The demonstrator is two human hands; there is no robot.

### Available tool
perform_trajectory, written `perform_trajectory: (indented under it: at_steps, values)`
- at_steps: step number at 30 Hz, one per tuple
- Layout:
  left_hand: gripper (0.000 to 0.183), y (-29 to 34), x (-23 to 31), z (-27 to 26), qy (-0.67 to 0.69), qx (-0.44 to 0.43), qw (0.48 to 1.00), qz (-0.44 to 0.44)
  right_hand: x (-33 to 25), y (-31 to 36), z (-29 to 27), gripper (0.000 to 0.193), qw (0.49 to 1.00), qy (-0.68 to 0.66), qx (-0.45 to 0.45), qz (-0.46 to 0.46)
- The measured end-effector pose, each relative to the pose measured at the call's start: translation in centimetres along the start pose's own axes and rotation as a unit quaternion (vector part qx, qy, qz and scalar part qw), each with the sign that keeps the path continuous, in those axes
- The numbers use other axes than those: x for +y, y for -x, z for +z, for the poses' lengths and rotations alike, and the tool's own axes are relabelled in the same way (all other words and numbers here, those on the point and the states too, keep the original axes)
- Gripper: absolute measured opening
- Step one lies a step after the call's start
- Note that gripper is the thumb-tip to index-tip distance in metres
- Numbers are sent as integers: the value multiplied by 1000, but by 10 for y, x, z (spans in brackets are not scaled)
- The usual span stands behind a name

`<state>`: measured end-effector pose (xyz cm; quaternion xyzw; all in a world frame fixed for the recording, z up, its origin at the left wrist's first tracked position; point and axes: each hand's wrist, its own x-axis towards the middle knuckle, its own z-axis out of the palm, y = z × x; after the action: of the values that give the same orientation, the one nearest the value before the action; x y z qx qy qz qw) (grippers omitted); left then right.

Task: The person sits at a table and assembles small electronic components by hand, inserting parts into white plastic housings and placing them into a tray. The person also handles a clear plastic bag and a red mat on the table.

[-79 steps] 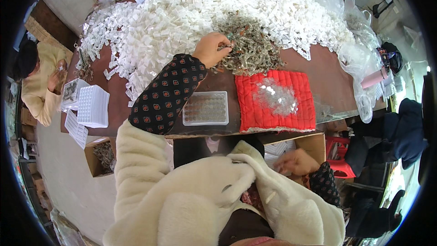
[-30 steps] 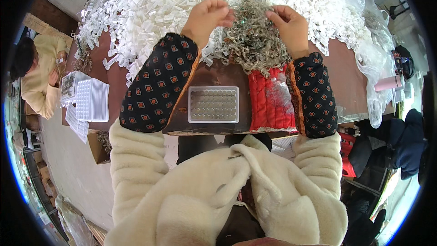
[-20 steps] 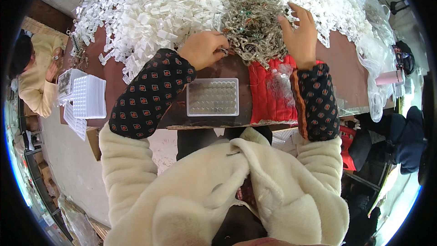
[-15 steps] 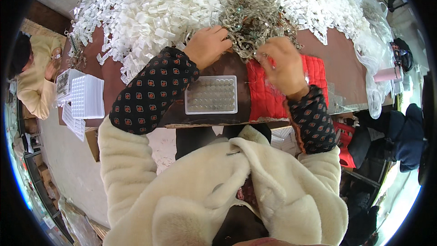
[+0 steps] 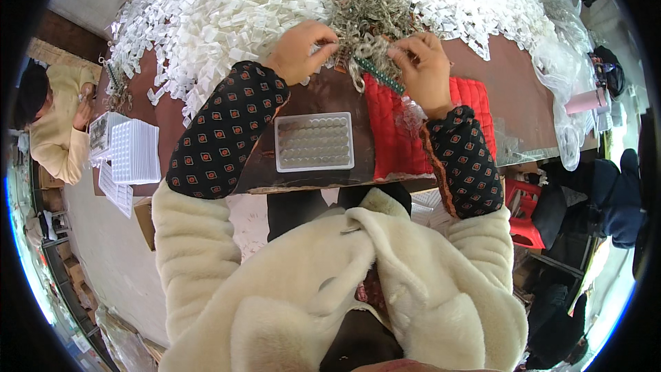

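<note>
My left hand [image 5: 301, 53] is at the left side of a tangled heap of silvery strands [image 5: 375, 7], its thumb and forefinger brought together. Whatever lies between those fingertips is too small to make out. On the heap's right side, my right hand [image 5: 423, 72] pinches a loose bunch of silvery strands [image 5: 374, 49]. A narrow green beaded strip [image 5: 379, 74] slants out below this bunch toward my right palm. Under the right wrist lies a red quilted cloth [image 5: 389, 148]. Left of the cloth sits a white tray [image 5: 277, 145] with rows of round clear pieces.
A broad pile of small white plastic pieces [image 5: 227, 21] covers the far side of the brown table [image 5: 523, 96]. Stacked white trays [image 5: 141, 151] stand at the left, near another person [image 5: 58, 117]. Clear plastic bags [image 5: 568, 117] hang at the right edge.
My left hand has drawn left and away from me, off the heap's near edge. My right hand has risen slightly, and the green strip now shows beside it.
</note>
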<state>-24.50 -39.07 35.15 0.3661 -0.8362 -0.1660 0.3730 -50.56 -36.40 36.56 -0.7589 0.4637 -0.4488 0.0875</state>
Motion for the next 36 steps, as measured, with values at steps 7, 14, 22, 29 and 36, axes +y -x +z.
perform_trajectory:
  at_steps: [7,14,22,29,36]
  values:
    - [13,-37,-9,-29,238,91,959,-123,1,-59,-20,17,993,-65,59,73]
    - [22,-36,-14,-33,323,142,889,-291,37,-71,-10,33,980,59,19,187]
    - [19,-29,-1,-41,456,188,830,-261,27,-48,-16,22,990,-18,99,98]
    - [19,-52,24,-36,476,176,839,-193,-36,-35,16,24,991,-128,-28,3]
    - [20,-47,24,-37,498,217,812,-212,-18,-53,68,24,996,-87,-8,7]
